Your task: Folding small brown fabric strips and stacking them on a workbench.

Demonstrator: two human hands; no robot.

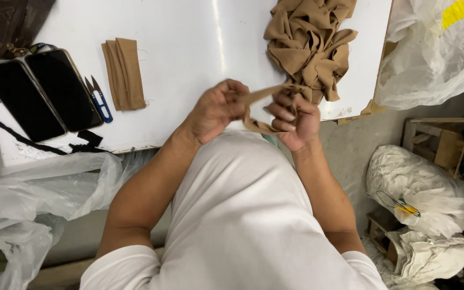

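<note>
Close against my white shirt, at the near edge of the table (189, 32), I have a tan fabric strip (259, 96) between both hands. My left hand (218, 110) is curled shut on one end of it, thumb and fingers pinched over the cloth. My right hand (294, 121) is clenched around the other part, where the strip loops under my fingers (281, 114) and hangs a little below them. The strip runs taut from hand to hand, rising toward the far right.

I judge the risk lies in that loop: if my right grip slackens, the cloth could slide off the table's near edge and fall to the floor. Pulling too hard could also twist the strip or drag it crooked.

Farther out, near the table's far right corner, lies a heap of tan fabric pieces (310, 43), touching or nearly touching the strip's far end; a careless tug might pull some along. Toward the left, a folded tan stack (123, 72) lies flat, with small blue-handled snips (99, 99) just beside it and two dark phones (41, 94) near the left edge.

As for containers, a clear plastic bag (430, 59) past the right edge seems to hold light material, and white sacks (420, 188) on the floor look stuffed; I cannot tell with what. Another clear bag (44, 188) sags below the left.
</note>
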